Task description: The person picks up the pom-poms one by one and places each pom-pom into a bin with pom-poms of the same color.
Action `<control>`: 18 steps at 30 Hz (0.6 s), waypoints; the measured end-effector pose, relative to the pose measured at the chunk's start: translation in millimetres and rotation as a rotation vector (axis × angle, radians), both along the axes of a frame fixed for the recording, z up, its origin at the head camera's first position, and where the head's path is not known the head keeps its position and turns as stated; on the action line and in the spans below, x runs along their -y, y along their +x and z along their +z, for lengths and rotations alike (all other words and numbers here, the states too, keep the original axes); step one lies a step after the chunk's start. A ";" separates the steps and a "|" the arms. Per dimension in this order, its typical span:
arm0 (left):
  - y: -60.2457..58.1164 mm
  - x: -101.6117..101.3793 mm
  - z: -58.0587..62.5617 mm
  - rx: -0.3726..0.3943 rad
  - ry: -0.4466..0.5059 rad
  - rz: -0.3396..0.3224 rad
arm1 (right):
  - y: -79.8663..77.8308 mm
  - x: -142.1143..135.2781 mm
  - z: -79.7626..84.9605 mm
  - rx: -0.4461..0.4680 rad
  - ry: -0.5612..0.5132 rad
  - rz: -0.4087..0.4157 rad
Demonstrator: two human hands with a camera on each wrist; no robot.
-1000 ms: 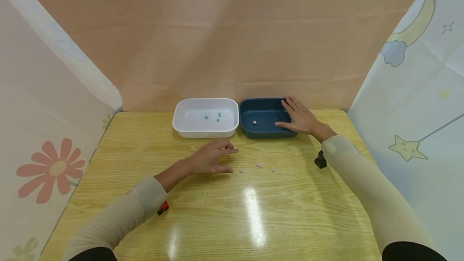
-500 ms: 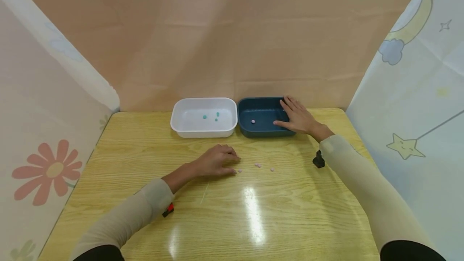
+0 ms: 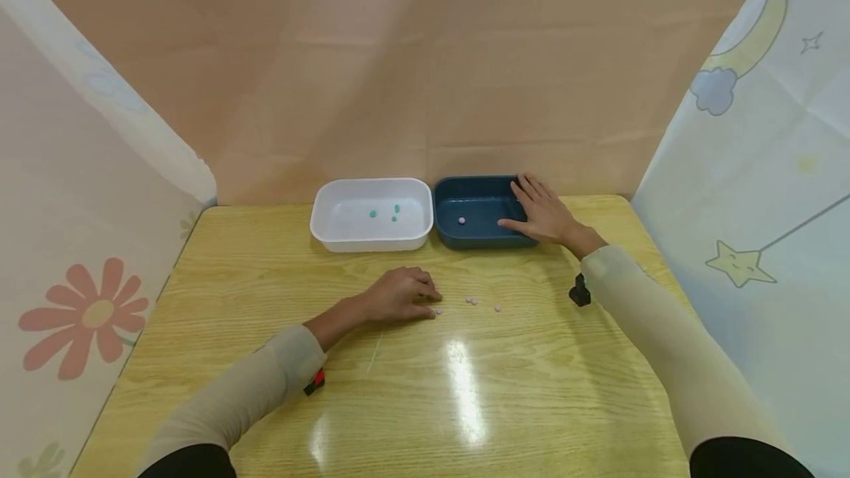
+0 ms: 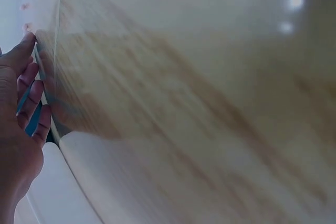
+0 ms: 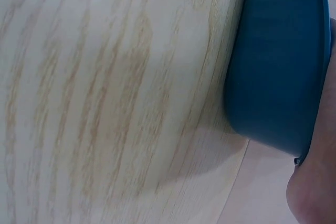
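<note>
My left hand (image 3: 401, 293) is low over the wooden table, thumb and index finger apart, with the thumb tip right at a small pink bead (image 3: 439, 311). Several more pink beads lie just to its right, among them a lone bead (image 3: 498, 308). In the left wrist view, pink beads (image 4: 28, 26) show beyond the fingertips of the left hand (image 4: 21, 98). My right hand (image 3: 544, 214) rests on the right end of a dark blue tray (image 3: 488, 243), fingers spread and straight, thumb over the inside. One pink bead (image 3: 461, 220) sits in that tray.
A white tray (image 3: 372, 246) stands against the blue tray's left side, with 3 green beads (image 3: 373, 214) in it. Behind both rises a brown backdrop (image 3: 425, 94). Printed cloth walls (image 3: 750, 190) flank the table (image 3: 398, 404).
My left hand has moved slightly right and down toward the nearest pink bead, narrowing the gap between thumb and fingers. The right hand stays on the blue tray.
</note>
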State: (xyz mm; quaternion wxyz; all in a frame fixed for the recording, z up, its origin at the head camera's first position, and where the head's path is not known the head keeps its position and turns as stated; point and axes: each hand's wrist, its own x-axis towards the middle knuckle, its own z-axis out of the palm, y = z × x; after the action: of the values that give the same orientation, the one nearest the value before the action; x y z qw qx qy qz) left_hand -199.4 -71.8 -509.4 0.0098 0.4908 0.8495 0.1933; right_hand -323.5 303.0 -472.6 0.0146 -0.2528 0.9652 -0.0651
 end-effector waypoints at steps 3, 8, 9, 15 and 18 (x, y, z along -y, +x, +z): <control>-0.6 -2.0 -1.2 -0.005 0.014 -0.007 | -0.1 0.5 0.4 -0.003 0.013 -0.002; -1.9 -5.6 -1.4 0.016 0.040 -0.015 | -0.4 1.5 2.0 -0.006 0.027 -0.004; -2.1 -6.2 -1.4 0.023 0.042 -0.015 | -0.7 1.6 2.1 -0.006 0.031 -0.004; -2.0 -8.6 -0.6 0.054 0.049 -0.015 | -1.6 1.0 0.9 0.001 0.045 -0.003; -1.9 -9.3 -0.7 0.063 0.051 -0.013 | -1.3 0.4 0.2 0.000 0.048 -0.001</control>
State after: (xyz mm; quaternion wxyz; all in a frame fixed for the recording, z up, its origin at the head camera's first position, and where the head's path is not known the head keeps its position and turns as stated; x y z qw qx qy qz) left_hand -201.4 -62.4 -510.1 0.0253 0.4900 0.8404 0.2301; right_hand -324.8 302.6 -472.4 0.0204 -0.2520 0.9666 -0.0420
